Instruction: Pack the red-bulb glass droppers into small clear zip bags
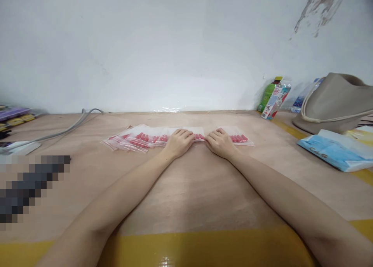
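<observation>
Small clear zip bags [140, 139] with red pieces inside lie in an overlapping row across the table. The pieces look like capsules or short sticks; I cannot tell which. My left hand [180, 142] rests on the row with its fingers curled together over a bag [199, 136] in the middle. Just to the right, my right hand [220, 143] is also curled, its fingertips at the right edge of that same bag. Another bag [239, 138] sticks out beyond my right hand. Both thumbs are partly hidden, and the hands are a little apart.
Bottles [275, 98] stand by the wall at the back right. Nearer are a grey-beige bag [335, 103] with a cord handle and a blue and white tissue pack [335, 150]. A grey cable [70, 127] and purple-yellow packages [16, 117] lie at the left.
</observation>
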